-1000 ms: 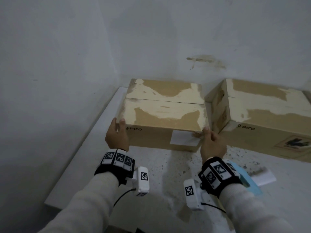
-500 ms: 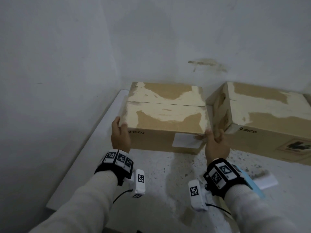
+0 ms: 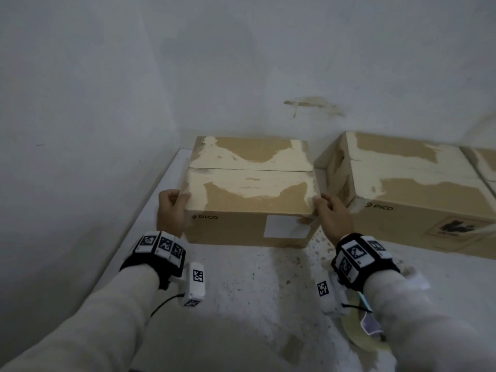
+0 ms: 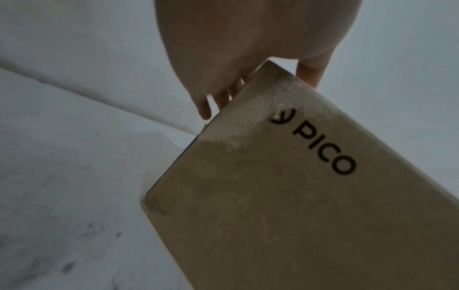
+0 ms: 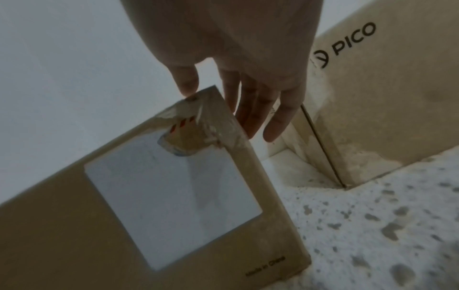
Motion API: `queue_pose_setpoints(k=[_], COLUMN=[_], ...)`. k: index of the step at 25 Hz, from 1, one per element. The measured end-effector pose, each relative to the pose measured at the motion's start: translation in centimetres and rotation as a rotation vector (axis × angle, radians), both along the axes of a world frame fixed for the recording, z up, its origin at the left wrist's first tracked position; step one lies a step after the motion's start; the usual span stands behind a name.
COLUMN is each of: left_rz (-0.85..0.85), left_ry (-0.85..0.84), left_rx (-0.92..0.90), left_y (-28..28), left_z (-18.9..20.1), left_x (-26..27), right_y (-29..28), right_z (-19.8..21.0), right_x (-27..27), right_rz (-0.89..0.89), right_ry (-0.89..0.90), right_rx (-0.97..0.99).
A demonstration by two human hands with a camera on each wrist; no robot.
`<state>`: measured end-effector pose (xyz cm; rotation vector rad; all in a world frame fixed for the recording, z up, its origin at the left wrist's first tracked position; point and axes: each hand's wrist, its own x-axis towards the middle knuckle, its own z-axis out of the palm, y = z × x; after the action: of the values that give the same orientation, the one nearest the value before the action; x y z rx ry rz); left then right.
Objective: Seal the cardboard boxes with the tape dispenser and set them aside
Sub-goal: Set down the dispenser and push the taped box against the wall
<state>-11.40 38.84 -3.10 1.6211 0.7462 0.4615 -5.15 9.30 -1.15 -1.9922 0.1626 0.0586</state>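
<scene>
- Both hands are on the near box [image 3: 249, 208], which sits on the white table [image 3: 255, 285] in the corner, roughly 12 o'clock from the person.
- Left hand [image 3: 171, 213] is grasping the box's near-left top corner: thumb on the top face, fingers [image 4: 213, 98] curled down the left side. The left wrist view shows this pretty clearly, right above the PICO print [image 4: 320, 145].
- Right hand [image 3: 332, 218] is at the near-right top corner. Thumb [image 5: 185, 78] touches the top edge, the other fingers [image 5: 280, 115] reach down past the right side, fairly straight. Looks like a loose hold more than a clench.
- The box flaps are down, with a seam running 9 to 3 o'clock across the top. Lots of pale torn patches on the cardboard.
- A white label [image 3: 287, 226] is on the front face, torn tape bits [image 5: 198, 125] at its upper corner.
- Box 2 [image 3: 408, 189] is at about 2 o'clock, just beside the first with a narrow gap between, turned a bit. The edge of box 3 [image 3: 483, 162] peeks in at the far right.
- Something round and yellowish [image 3: 362, 336] sits at 5 o'clock under the right sleeve, mostly hidden, can't tell what it is.
</scene>
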Motion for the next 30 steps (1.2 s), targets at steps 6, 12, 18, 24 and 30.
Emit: queue_pose_setpoints(k=[6, 12, 18, 24, 30], left_rz=[-0.094, -0.328, -0.418, -0.444, -0.620], left_ry=[0.014, 0.130, 0.117, 0.069, 0.394], left_rx=[0.014, -0.095, -0.354, -0.437, 0.294], left_y=[1.8, 2.6, 3.0, 2.0, 3.2], left_z=[0.1, 0.5, 0.1, 0.9, 4.0], left_x=[-0.5, 1.9, 1.8, 1.6, 2.0], right_y=[-0.6, 0.4, 0.1, 0.2, 0.1], right_z=[-0.1, 0.3, -0.9, -0.1, 0.8], right_x=[0.4, 1.4, 1.5, 1.3, 3.0], right_rz=[-0.056, 0.073, -0.007, 0.048, 0.088], right_ry=[-0.011, 0.154, 0.284, 0.329, -0.014], right_rx=[0.067, 0.195, 0.408, 0.475, -0.172])
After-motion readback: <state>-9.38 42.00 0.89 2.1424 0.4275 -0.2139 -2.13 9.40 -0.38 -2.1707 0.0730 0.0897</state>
